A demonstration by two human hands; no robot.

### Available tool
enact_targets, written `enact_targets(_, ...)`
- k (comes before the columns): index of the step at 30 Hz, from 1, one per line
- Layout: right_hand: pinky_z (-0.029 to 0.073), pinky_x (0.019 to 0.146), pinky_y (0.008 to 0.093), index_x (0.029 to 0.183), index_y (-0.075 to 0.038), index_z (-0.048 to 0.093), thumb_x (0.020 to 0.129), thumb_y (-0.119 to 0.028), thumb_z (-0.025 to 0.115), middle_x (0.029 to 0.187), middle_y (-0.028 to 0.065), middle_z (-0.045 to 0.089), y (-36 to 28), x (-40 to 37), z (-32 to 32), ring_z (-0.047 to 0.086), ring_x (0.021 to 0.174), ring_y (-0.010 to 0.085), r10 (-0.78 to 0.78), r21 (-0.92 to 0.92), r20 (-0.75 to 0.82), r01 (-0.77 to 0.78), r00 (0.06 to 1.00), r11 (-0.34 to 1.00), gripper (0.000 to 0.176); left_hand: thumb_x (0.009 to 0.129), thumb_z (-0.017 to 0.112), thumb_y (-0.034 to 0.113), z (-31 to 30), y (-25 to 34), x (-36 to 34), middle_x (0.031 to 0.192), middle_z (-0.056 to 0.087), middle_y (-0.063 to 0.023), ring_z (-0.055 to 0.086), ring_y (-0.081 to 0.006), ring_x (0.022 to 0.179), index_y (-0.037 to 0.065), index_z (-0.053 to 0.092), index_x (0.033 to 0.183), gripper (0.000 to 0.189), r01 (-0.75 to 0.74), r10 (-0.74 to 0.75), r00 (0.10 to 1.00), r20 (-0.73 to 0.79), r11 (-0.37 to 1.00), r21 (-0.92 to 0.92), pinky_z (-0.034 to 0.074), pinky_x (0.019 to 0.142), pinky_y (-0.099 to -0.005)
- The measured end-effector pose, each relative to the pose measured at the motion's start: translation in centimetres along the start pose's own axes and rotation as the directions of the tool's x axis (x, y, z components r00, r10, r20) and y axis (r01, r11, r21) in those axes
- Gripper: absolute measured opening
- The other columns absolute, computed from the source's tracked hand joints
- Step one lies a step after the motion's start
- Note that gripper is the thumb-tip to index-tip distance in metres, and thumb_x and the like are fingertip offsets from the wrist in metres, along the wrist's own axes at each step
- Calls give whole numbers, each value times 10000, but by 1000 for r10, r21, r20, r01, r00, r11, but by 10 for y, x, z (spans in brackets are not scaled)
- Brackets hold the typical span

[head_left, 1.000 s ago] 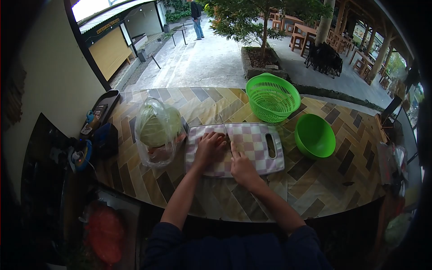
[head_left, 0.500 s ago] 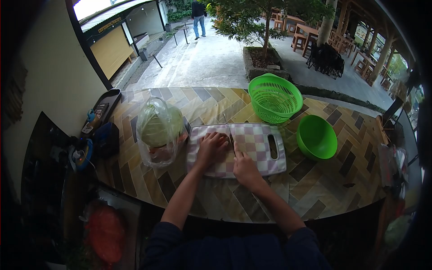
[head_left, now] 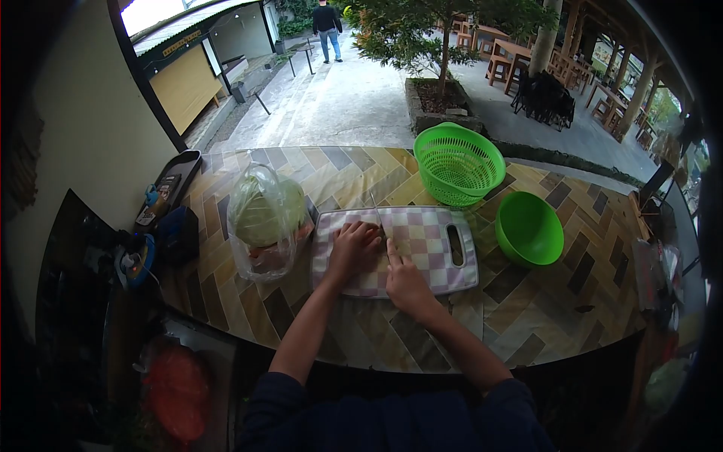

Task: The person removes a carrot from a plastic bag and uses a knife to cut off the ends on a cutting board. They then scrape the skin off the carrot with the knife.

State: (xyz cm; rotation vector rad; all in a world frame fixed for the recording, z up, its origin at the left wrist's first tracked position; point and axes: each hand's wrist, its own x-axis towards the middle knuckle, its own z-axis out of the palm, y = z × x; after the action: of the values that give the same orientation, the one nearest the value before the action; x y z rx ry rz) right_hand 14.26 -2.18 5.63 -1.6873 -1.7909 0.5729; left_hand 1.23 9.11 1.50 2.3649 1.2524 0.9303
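A checkered pink-and-white cutting board (head_left: 429, 275) lies flat on the table in front of me. My left hand (head_left: 355, 247) is closed on its left half, fingers curled over a small reddish piece of food that is mostly hidden. My right hand (head_left: 407, 282) grips a knife (head_left: 378, 214), index finger stretched along it. The blade points away from me, close beside the left fingertips, and its tip reaches past the board's far edge. Left of the board, a clear plastic bag (head_left: 256, 260) holds a pale green cabbage (head_left: 265, 211) and some orange-red items beneath it.
A green colander (head_left: 459, 164) stands behind the board, and a green bowl (head_left: 529, 230) stands to its right. At the far left are a black tray (head_left: 181, 169) and a dark box (head_left: 178, 232). A red bag (head_left: 177, 388) sits low at left. A person (head_left: 327, 30) is outside.
My right hand and the knife have shifted slightly left, nearer the left fingers. The left hand stays in place. The person outside has moved a little farther off.
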Motion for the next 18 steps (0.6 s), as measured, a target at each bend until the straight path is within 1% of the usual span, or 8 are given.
enact_targets(2, 442, 805, 484, 1387, 38, 251, 864, -77, 450, 997, 332, 534, 1, 0, 1, 548, 890, 460, -52, 1, -20, 52, 998, 999, 571, 790, 634, 276, -1, 1, 0, 1002, 617, -36, 540, -249, 1007, 139, 634, 1013, 262, 8, -7, 1000, 5, 1000, -14, 378, 867, -391)
enact_targets(5, 441, 809, 486, 1383, 42, 258, 864, -77, 448, 1002, 340, 536, 3, -2, 2, 548, 896, 464, -54, 12, -28, 55, 998, 998, 566, 796, 632, 270, 2, -3, 1, 1017, 619, -49, 550, -259, 1010, 124, 632, 1014, 263, -5, 6, 1000, 21, 998, -57, 377, 875, -390)
enact_targets(8, 442, 811, 485, 1380, 41, 271, 863, -76, 448, 1000, 344, 537, 3, -1, 5, 547, 897, 469, 4, 31, -18, -4, 1000, 1000, 559, 797, 633, 266, 4, -6, 1, 1027, 621, -64, 560, -269, 1010, 107, 629, 1018, 273, 15, -13, 1000, 27, 995, -103, 375, 883, -389)
enact_targets(11, 444, 810, 482, 1376, 37, 285, 860, -74, 449, 983, 340, 543, 2, 0, 5, 550, 889, 469, -51, 40, -59, 53, 997, 998, 553, 797, 635, 259, 6, -8, 2, 1026, 621, -74, 565, -272, 1008, 95, 627, 1021, 278, 2, 1, 1000, 26, 992, -124, 375, 880, -387)
enact_targets(14, 445, 805, 482, 1375, 35, 290, 858, -73, 451, 957, 333, 552, 6, 4, 5, 554, 880, 464, 3, 31, -10, -3, 1000, 1000, 552, 793, 639, 253, 4, -8, 2, 1028, 620, -71, 569, -264, 1002, 91, 625, 1024, 282, -8, 12, 1000, 28, 991, -132, 375, 876, -383)
enact_targets(18, 447, 789, 481, 1375, 35, 290, 856, -71, 453, 922, 323, 557, 8, 5, 4, 558, 853, 455, -13, 2, 1, 13, 1000, 1000, 554, 791, 642, 242, 4, -8, 2, 1025, 620, -69, 577, -254, 990, 87, 624, 1023, 279, -24, 27, 999, 28, 992, -127, 376, 873, -381)
